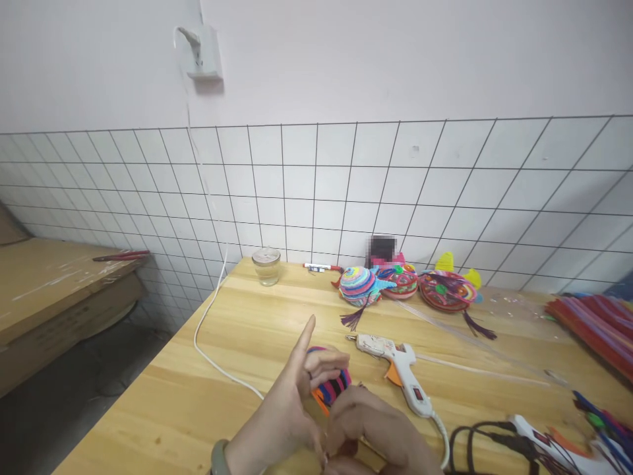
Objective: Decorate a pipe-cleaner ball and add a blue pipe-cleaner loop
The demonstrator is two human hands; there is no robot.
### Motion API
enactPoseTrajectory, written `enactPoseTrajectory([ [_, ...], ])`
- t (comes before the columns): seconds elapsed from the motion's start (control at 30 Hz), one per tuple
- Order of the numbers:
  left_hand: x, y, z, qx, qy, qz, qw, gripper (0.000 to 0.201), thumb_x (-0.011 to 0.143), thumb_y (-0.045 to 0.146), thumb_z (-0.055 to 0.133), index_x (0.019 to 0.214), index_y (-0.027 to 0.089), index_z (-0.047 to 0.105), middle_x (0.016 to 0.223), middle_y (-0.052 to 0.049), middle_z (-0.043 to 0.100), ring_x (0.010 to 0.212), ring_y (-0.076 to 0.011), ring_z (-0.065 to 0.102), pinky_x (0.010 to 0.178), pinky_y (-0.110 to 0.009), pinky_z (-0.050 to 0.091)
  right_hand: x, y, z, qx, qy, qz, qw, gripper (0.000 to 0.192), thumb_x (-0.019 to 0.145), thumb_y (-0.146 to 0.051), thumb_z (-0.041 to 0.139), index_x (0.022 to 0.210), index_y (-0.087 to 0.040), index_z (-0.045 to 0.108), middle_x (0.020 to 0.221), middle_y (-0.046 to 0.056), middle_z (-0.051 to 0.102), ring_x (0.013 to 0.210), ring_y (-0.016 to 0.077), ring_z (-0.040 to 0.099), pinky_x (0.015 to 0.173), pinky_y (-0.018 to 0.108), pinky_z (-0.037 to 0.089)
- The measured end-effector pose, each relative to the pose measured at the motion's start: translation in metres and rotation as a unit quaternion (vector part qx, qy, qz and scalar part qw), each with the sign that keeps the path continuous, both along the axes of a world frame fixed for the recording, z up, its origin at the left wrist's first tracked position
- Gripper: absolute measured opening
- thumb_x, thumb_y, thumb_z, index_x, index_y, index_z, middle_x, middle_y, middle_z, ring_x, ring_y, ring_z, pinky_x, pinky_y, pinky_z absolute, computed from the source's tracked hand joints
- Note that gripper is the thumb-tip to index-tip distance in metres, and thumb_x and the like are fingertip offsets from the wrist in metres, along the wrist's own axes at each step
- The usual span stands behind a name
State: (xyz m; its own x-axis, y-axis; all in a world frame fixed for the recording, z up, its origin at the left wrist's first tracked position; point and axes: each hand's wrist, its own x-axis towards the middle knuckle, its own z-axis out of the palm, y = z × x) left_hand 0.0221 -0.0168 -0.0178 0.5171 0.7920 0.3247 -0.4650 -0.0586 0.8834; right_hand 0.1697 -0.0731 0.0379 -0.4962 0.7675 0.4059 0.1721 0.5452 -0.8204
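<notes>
Glue gun (403,369): faint marks on its white body, too small to read.
Marker (319,267): label blurred, unreadable.
Elsewhere: no legible writing anywhere.

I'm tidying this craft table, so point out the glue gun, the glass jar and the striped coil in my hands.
glue gun (403,367), head view, on its white body.
glass jar (267,267), head view, on its clear side.
striped coil (332,388), head view, on the striped edge between the fingers.

A white glue gun (403,371) lies on the wooden bench (208,396). At twelve o'clock sit a glass jar (266,265) and three bright woven toys (403,284). Colored sticks (596,330) lie at three o'clock.
</notes>
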Motion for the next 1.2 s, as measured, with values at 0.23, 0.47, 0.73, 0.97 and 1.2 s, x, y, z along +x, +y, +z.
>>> enactPoseTrajectory([
  [0.23, -0.003, -0.005, -0.007, 0.016, 0.01, -0.057, 0.998, 0.131, 0.032, 0.064, 0.069, 0.139, 0.028, 0.002, 0.118, -0.018, 0.052, 0.112, -0.0343, 0.046, 0.097, -0.05, 0.025, -0.006, 0.0, -0.01, -0.082, 0.054, 0.056, 0.994, 0.018, 0.077, -0.025, 0.06, 0.06, -0.02, 0.059, 0.067, 0.001, 0.061, 0.058, 0.0083, 0.054, 0.054, 0.016, 0.043],
  [0.47, -0.003, -0.012, 0.007, -0.017, 0.041, -0.051, 0.998, 0.11, 0.055, 0.027, 0.079, 0.138, 0.034, 0.009, 0.119, -0.013, 0.053, 0.11, -0.0279, 0.049, 0.096, -0.046, 0.028, -0.012, -0.004, -0.003, -0.261, 0.203, 0.062, 0.942, 0.017, 0.071, -0.035, 0.068, 0.07, -0.019, 0.063, 0.062, -0.003, 0.051, 0.054, 0.0071, 0.044, 0.051, 0.019, 0.034],
  [0.73, 0.004, -0.009, 0.003, 0.009, 0.0, 0.053, 0.999, 0.114, 0.053, 0.042, 0.077, 0.138, 0.035, 0.001, 0.115, -0.01, 0.055, 0.11, -0.0276, 0.048, 0.097, -0.045, 0.028, -0.009, -0.002, -0.009, -0.13, 0.134, -0.06, 0.981, 0.025, 0.08, -0.036, 0.057, 0.064, -0.018, 0.06, 0.061, 0.0, 0.053, 0.06, 0.0123, 0.048, 0.058, 0.024, 0.038],
  [0.97, 0.004, -0.01, 0.008, -0.003, 0.007, 0.07, 0.998, 0.113, 0.053, 0.044, 0.075, 0.139, 0.033, 0.002, 0.115, -0.01, 0.055, 0.114, -0.0286, 0.045, 0.101, -0.045, 0.023, -0.014, -0.002, -0.009, -0.21, 0.183, -0.033, 0.96, 0.032, 0.082, -0.046, 0.05, 0.066, -0.019, 0.05, 0.064, -0.001, 0.045, 0.06, 0.0114, 0.042, 0.058, 0.023, 0.036],
  [1.2, 0.001, -0.008, 0.006, -0.005, -0.002, 0.057, 0.998, 0.119, 0.046, 0.049, 0.075, 0.138, 0.036, 0.001, 0.115, -0.01, 0.054, 0.112, -0.0292, 0.046, 0.101, -0.046, 0.022, -0.016, 0.006, -0.016, -0.325, 0.244, 0.023, 0.914, 0.037, 0.076, -0.053, 0.055, 0.068, -0.017, 0.048, 0.057, -0.003, 0.047, 0.053, 0.0092, 0.043, 0.056, 0.022, 0.034],
])
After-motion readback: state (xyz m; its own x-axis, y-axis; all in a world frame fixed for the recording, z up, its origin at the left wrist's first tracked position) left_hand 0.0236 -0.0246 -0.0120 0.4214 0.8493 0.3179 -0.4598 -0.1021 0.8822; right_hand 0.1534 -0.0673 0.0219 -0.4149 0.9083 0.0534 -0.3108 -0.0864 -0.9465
